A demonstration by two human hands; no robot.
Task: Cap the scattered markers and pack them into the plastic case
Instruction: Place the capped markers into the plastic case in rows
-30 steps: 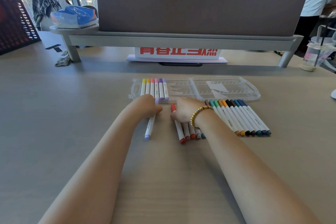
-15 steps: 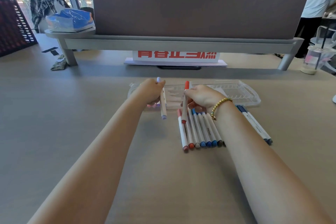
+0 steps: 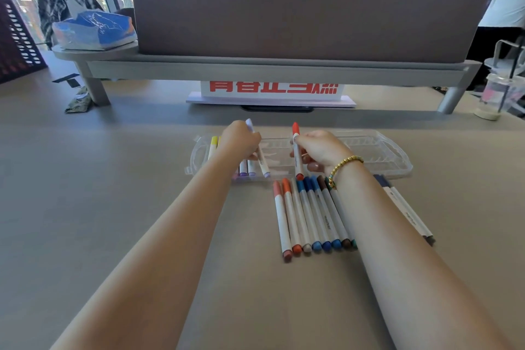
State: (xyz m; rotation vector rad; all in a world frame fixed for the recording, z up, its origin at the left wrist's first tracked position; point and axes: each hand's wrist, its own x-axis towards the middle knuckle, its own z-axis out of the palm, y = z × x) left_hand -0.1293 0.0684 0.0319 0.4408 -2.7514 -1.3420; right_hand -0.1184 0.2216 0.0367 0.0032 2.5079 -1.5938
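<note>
The clear plastic case (image 3: 377,150) lies open on the table, with several capped markers (image 3: 213,145) in its left slots. My left hand (image 3: 240,140) is over those slots, shut on a lilac-capped marker (image 3: 262,165) held steeply. My right hand (image 3: 321,150), with a gold bead bracelet, holds a red marker (image 3: 297,150) almost upright over the case's middle. A row of capped markers (image 3: 309,216) in orange, grey, blue and brown lies on the table just in front of the case. Two dark-capped markers (image 3: 406,210) show to the right of my right forearm.
A grey desk shelf with a fabric divider (image 3: 284,71) stands behind the case, a red-lettered sign (image 3: 272,91) under it. A tissue pack (image 3: 93,31) sits on the shelf's left end. A lidded drink cup (image 3: 497,96) stands far right, a dark basket (image 3: 14,40) far left.
Both hands lifted a marker each off the table, lilac in the left and red in the right, and carried them up over the case. The view has moved closer.
</note>
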